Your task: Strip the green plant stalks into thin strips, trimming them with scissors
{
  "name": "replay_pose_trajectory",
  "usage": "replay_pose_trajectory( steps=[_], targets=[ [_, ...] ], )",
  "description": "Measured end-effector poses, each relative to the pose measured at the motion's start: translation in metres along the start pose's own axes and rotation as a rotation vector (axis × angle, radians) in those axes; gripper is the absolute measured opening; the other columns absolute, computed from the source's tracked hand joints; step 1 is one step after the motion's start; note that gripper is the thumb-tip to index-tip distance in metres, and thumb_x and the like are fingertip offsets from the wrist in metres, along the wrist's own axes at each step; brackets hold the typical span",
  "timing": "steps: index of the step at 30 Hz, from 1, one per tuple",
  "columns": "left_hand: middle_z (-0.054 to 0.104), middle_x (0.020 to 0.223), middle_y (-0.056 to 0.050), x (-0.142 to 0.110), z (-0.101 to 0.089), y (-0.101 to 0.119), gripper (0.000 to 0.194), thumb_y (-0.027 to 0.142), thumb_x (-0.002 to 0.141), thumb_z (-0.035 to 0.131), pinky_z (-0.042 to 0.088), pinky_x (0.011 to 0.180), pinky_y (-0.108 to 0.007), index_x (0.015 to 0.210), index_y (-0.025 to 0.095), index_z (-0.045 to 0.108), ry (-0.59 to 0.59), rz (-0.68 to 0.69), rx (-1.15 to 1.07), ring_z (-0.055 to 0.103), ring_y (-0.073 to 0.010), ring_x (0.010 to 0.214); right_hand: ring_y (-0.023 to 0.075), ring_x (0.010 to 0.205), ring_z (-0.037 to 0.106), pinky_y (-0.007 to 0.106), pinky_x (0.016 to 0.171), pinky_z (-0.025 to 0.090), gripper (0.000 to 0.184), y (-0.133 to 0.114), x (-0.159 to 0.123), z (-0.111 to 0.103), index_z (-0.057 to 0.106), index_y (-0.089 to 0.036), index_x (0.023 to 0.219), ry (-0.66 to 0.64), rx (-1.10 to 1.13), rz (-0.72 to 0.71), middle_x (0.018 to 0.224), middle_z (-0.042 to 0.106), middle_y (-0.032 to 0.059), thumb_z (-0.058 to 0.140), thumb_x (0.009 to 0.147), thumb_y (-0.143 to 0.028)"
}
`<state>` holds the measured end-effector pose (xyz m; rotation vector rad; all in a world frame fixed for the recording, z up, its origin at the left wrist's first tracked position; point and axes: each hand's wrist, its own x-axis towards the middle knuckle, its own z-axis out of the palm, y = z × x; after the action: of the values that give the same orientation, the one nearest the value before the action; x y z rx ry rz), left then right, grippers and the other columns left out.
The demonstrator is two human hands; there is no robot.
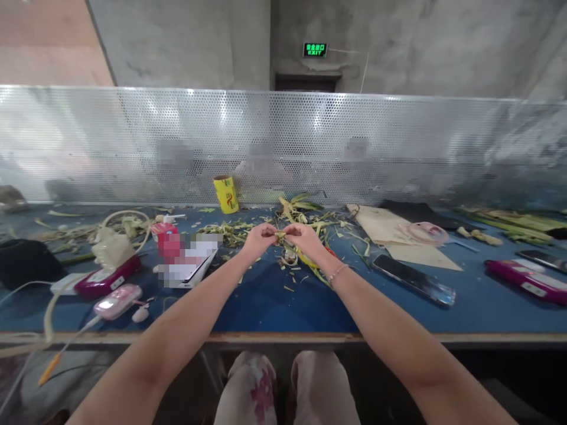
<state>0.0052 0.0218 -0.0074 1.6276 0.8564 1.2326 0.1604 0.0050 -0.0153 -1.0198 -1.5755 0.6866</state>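
Observation:
Both arms reach forward over the blue tabletop (283,307). My left hand (260,239) and my right hand (303,239) meet at the middle, fingertips pinched on a small yellow-green piece of plant leaf (280,236). Its exact shape is too small to make out. Around and behind the hands lie shredded green and pale leaf strips (230,229). Longer leaf pieces (301,202) rest just beyond my fingers. Beside my right wrist, yellow and red items (310,262) are partly covered by the hand.
A yellow printed tube (226,194) stands by the perforated metal screen (283,130). To the right lie brown card (376,227), a phone (414,280) and a magenta device (529,280). On the left are another magenta device (108,276), a pink gadget (119,301), cables and a white box (195,262).

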Motion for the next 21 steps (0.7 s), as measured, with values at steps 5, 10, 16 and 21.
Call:
replay_pose_trajectory(
  steps=[5, 10, 16, 21],
  targets=[
    [0.060, 0.057, 0.002, -0.003, 0.001, 0.003, 0.017, 0.015, 0.055, 0.068, 0.049, 0.063, -0.026, 0.067, 0.013, 0.055, -0.001, -0.046, -0.091, 0.058, -0.0098, 0.055, 0.0139, 0.069, 0.059, 0.027, 0.070, 0.045, 0.012, -0.010, -0.004, -0.002, 0.063, -0.016, 0.073, 0.017, -0.037, -0.007, 0.072, 0.064, 0.0021, 0.058, 0.064, -0.023],
    [0.059, 0.056, 0.002, -0.006, 0.003, 0.010, 0.018, 0.014, 0.054, 0.068, 0.049, 0.064, -0.027, 0.065, 0.013, 0.054, 0.024, -0.136, -0.201, 0.057, -0.0089, 0.054, 0.0144, 0.070, 0.059, 0.029, 0.070, 0.046, 0.018, -0.008, -0.004, -0.005, 0.065, -0.016, 0.081, -0.032, -0.048, -0.030, 0.077, 0.066, 0.0035, 0.059, 0.067, -0.025],
    [0.059, 0.056, 0.001, -0.002, 0.003, 0.009, 0.015, 0.008, 0.055, 0.067, 0.049, 0.063, -0.024, 0.063, 0.012, 0.055, 0.041, -0.183, -0.274, 0.057, -0.0082, 0.054, 0.0154, 0.076, 0.061, 0.031, 0.074, 0.047, 0.019, 0.002, -0.001, -0.008, 0.064, -0.017, 0.087, -0.068, -0.135, -0.159, 0.084, 0.067, 0.0049, 0.058, 0.071, -0.025],
    [0.058, 0.053, 0.001, -0.001, 0.005, 0.006, 0.013, 0.006, 0.060, 0.065, 0.049, 0.059, -0.021, 0.064, 0.011, 0.053, 0.015, -0.214, -0.307, 0.057, -0.0071, 0.051, 0.0149, 0.075, 0.060, 0.029, 0.072, 0.046, 0.017, -0.005, -0.005, -0.011, 0.066, -0.018, 0.084, -0.029, -0.241, -0.213, 0.081, 0.067, 0.0035, 0.054, 0.072, -0.021]
  ],
)
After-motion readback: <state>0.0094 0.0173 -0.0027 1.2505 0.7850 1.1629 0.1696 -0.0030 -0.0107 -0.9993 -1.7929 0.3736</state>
